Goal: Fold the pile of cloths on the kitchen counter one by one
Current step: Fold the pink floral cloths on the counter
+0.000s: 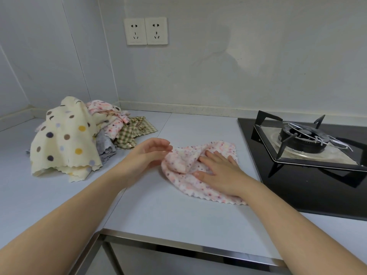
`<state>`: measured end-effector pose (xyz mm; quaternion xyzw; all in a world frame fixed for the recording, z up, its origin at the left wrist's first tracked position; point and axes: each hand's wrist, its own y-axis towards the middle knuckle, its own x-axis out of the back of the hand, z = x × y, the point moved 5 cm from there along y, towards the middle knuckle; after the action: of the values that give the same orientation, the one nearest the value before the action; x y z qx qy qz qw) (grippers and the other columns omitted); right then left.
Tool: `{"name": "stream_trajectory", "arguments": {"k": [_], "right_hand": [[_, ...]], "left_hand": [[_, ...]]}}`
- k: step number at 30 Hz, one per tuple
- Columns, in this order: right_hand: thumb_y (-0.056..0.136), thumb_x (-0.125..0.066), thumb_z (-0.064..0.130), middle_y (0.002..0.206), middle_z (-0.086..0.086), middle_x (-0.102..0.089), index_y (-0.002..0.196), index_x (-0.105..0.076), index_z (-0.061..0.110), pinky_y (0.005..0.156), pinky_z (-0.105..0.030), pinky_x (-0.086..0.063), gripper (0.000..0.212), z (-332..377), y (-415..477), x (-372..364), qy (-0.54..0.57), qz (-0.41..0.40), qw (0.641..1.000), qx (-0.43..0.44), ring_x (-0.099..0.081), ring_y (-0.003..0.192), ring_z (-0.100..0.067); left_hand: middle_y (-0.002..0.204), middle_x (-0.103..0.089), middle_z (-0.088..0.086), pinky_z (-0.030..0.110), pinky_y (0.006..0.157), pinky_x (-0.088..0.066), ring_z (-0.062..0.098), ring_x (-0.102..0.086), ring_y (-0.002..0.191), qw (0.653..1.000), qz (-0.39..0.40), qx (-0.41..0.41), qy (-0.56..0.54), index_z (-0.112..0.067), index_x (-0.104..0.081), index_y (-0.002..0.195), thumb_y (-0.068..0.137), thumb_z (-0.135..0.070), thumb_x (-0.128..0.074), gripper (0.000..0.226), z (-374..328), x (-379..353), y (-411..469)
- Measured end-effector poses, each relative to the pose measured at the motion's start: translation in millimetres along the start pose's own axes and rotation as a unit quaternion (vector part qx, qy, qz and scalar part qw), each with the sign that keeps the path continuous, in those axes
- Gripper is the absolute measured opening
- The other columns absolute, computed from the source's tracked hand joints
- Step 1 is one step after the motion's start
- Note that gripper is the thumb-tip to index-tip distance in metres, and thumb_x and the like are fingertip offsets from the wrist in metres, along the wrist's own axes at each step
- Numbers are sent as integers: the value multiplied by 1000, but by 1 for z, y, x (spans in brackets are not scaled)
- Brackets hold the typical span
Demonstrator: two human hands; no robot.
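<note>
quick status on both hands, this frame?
Left hand: open, fingers relaxed, holding nothing, beside the pink cloth.
Right hand: open, pressing flat on the pink cloth.

The spread cloth (pixel 198 190) was white with small pink, orange and purple speckles. In the pile (pixel 111 126), the top cloth (pixel 65 139) was cream with brown, yellow and lilac polka dots. There were also a plain grey cloth (pixel 105 144), a green-and-cream checked cloth (pixel 137 128) and a pink-spotted cloth (pixel 99 107). The counter (pixel 158 207) was pale grey, the hob (pixel 297 187) glossy black, the sockets (pixel 146 31) white.
</note>
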<state>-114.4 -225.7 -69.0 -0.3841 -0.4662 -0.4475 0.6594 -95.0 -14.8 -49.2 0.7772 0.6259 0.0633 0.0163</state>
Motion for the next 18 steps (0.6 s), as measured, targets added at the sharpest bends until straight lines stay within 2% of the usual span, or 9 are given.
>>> {"name": "stream_trajectory", "arguments": {"k": [2,4,6,8,10,12,15,17,18], "right_hand": [[98,-30,59,162,7,6,154,-7,35,120,-44,7,65,1,0,0,1,-1,1000,2,9,149,-15],[98,-29,59,162,7,7,154,-7,35,120,-45,7,65,1,0,0,1,-3,1000,2,9,149,-15],[98,-29,60,162,6,7,154,-7,35,120,-45,7,65,0,0,-1,-2,-1,1000,4,10,149,-15],[97,-30,60,162,6,8,153,-9,39,120,-45,9,63,1,0,-2,4,7,1000,9,12,149,-15],[96,-36,60,163,7,3,151,-16,41,120,-45,8,62,1,-3,1,21,20,999,19,10,149,-13],[92,-47,59,161,11,-8,147,-27,42,121,-46,2,61,0,-8,7,37,31,998,29,-2,149,-9],[90,-51,58,151,15,-29,136,-42,39,118,-43,-14,51,1,-13,14,50,2,998,24,-28,140,-9],[91,-44,63,150,14,-29,137,-41,37,119,-45,-11,53,4,-12,12,46,-26,999,15,-26,141,-12],[91,-39,65,156,13,-21,142,-36,38,120,-47,-3,58,5,-10,8,35,-21,999,11,-16,146,-13]], "left_hand": [[98,-70,-6,26,85,-52,8,-64,94,968,-54,-71,234,-22,-63,93,86,10,-53,35,-1,11,1],[103,-68,-18,26,88,-46,-3,-60,97,913,-13,-116,390,-35,-64,96,92,-2,-50,36,0,7,-2],[125,-60,-17,30,104,-37,0,-53,117,896,53,-94,431,-34,-63,119,100,-29,-41,29,7,3,-3],[146,-44,-14,44,117,-18,8,-36,136,866,51,-39,496,-33,-47,140,100,-51,-22,50,15,7,1],[156,-28,-14,51,119,-2,11,-19,145,841,26,5,541,-36,-31,148,102,-51,-12,52,21,15,5],[158,-19,-15,52,118,4,10,-11,148,844,16,30,535,-37,-28,149,99,-56,-7,58,25,23,5],[157,-24,-12,53,117,5,11,-14,147,861,3,31,507,-34,-34,148,84,-60,-1,77,26,29,4],[148,-42,-6,53,116,-8,15,-34,138,858,-50,-9,511,-29,-45,141,87,-54,-9,70,18,29,2],[133,-55,-2,51,112,-19,16,-47,122,853,-99,-39,511,-24,-55,128,90,-51,-16,61,9,29,0]]}}
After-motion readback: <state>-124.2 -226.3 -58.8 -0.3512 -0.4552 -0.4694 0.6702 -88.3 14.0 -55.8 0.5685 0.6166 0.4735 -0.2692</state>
